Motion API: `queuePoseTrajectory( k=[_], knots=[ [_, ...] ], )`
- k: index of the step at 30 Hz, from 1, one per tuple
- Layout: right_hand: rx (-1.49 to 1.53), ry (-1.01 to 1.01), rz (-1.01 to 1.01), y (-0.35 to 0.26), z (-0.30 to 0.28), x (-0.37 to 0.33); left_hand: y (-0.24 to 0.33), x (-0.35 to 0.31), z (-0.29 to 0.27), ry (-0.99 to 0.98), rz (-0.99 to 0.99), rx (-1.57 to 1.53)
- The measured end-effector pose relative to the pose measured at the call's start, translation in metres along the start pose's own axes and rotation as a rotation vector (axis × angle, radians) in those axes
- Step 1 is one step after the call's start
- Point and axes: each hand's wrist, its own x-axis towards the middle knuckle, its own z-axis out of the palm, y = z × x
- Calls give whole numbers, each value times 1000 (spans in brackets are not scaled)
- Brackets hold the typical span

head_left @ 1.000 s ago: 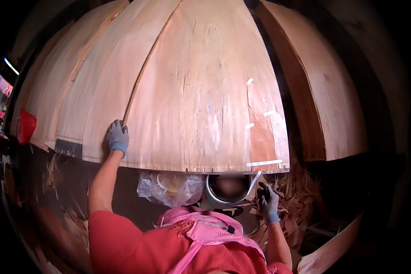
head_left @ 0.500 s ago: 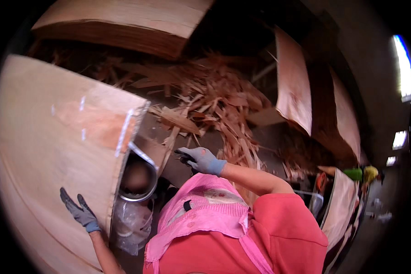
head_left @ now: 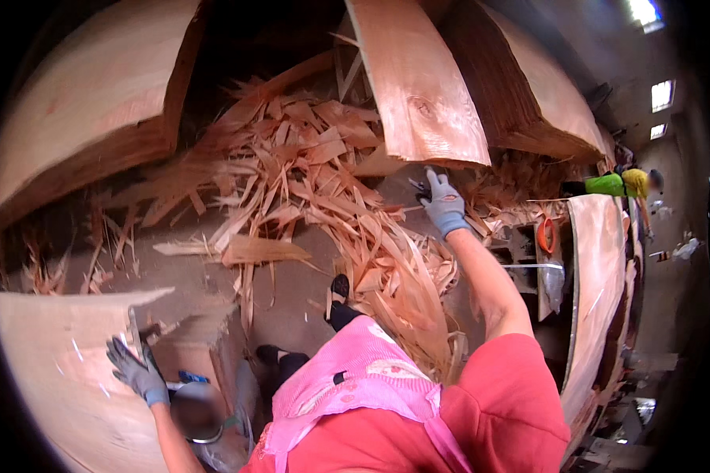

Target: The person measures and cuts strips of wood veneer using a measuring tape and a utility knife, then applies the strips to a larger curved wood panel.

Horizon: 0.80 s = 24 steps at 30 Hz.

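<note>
My left hand [head_left: 140,370], in a grey glove with dark fingers, lies on a pale wood veneer sheet [head_left: 63,378] at the lower left, its fingers spread near the sheet's edge. Further out, my right hand [head_left: 443,203], in a similar glove, is stretched forward just below the near end of another veneer sheet [head_left: 430,102] that juts toward me. Its fingers look apart, and nothing shows in them. Whether the fingertips touch that sheet's end I cannot tell.
Torn veneer strips [head_left: 315,173] are heaped on the floor before me. Thick veneer stacks [head_left: 95,102] stand far left and another stack [head_left: 528,79] far right. A round metal-rimmed container [head_left: 205,436] is beside my left forearm. At right, a person [head_left: 619,184] bends near more sheets [head_left: 596,276].
My view has turned to the right. My right hand has reached forward from near my apron to the jutting sheet's end. My left hand still rests on the left sheet, nearer its far edge.
</note>
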Motion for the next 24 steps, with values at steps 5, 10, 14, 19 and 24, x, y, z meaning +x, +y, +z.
queuePoseTrajectory(
  k=[5,10,14,19,24],
  knots=[
    [-237,-18,0,64,14,92,8,2,-25,-230,-65,112],
    [-99,29,-144,120,57,130,14,17,-40,-316,-94,121],
    [99,190,-248,117,39,129,9,13,-46,-323,-129,124],
    [269,255,-215,83,-10,88,29,18,-49,-451,-198,297],
    [780,319,-317,1,-39,45,44,16,-66,-179,-136,69]
  ],
)
